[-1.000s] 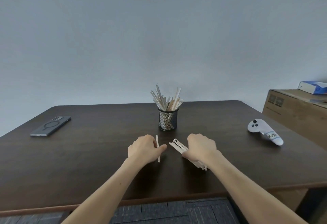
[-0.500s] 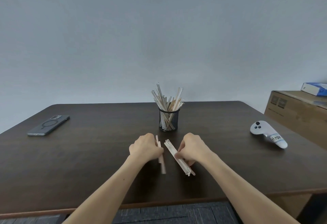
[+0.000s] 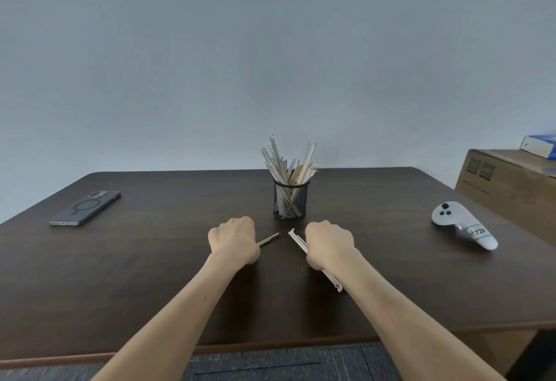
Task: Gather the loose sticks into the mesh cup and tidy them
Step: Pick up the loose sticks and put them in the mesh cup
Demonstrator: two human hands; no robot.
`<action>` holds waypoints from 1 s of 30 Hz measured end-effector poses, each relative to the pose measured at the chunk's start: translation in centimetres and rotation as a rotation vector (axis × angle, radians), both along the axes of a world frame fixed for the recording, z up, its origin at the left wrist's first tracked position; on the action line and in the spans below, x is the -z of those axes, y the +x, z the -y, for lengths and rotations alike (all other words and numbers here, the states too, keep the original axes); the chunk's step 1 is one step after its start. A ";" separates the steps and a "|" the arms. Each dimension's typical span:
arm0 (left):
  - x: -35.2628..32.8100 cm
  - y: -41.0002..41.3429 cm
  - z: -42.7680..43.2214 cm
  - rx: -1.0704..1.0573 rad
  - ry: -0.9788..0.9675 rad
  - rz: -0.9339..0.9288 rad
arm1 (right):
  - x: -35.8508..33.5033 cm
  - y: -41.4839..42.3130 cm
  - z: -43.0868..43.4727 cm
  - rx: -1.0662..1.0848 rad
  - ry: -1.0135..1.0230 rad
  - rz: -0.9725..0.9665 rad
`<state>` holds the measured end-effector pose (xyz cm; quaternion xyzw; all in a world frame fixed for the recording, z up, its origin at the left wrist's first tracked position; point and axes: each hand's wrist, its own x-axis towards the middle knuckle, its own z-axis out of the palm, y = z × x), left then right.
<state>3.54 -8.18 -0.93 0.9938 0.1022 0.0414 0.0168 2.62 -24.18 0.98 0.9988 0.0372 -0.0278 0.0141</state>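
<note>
On the dark wood-grain worktop (image 3: 150, 275), the left hand (image 3: 233, 240) fists one thin pale stick (image 3: 268, 239) pointing up-right from its grip, the right hand (image 3: 329, 243) clasps a flat bundle of sticks (image 3: 298, 240) slanting up-left, both aimed toward the black mesh cup (image 3: 290, 201).

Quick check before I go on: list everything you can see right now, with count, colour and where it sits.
mesh cup: one, black, table centre, beyond the hands
sticks in cup: many, pale wood, upright and fanned out
phone: one, dark grey, table's far left, face down
controller: one, white, labelled handle, table's right
table: one, dark brown
cardboard box: one, brown, right of table
blue-white box: one, atop the cardboard box
single stick: one, pale, in left fist
stick bundle: several, pale, in right fist
left hand: closed
right hand: closed
</note>
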 end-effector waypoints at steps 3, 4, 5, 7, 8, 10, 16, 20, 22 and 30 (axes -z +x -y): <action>0.4 0.1 0.1 0.024 0.072 -0.064 | 1.3 -0.4 -0.3 -0.039 -0.092 -0.019; 0.7 -0.1 0.3 0.031 0.117 -0.070 | 1.9 -0.5 -0.3 -0.021 -0.082 -0.014; 1.1 -0.3 0.6 0.036 0.171 -0.059 | 2.3 -0.5 -0.1 0.015 -0.039 -0.006; 1.8 -1.1 1.1 0.061 0.277 -0.019 | 2.9 -0.7 0.2 0.083 0.111 0.043; 2.2 -1.4 1.2 0.082 0.303 0.013 | 2.9 -0.8 0.3 0.096 0.192 0.075; 2.6 -1.6 0.8 0.111 0.257 0.091 | 2.7 -1.2 0.5 0.101 0.342 0.140; 1.3 -2.1 -0.9 0.159 -0.580 0.435 | 1.3 -1.8 0.9 0.076 0.841 0.193; -0.2 -2.6 -0.6 0.207 -0.892 0.558 | 0.8 -1.2 0.2 0.004 1.139 0.319; -0.6 -2.2 -0.5 0.193 -1.020 0.578 | 0.7 -0.8 -0.3 -0.041 1.290 0.398; 0.9 -1.2 0.7 0.127 -1.059 0.558 | 2.6 -0.4 -2.0 -0.076 1.409 0.482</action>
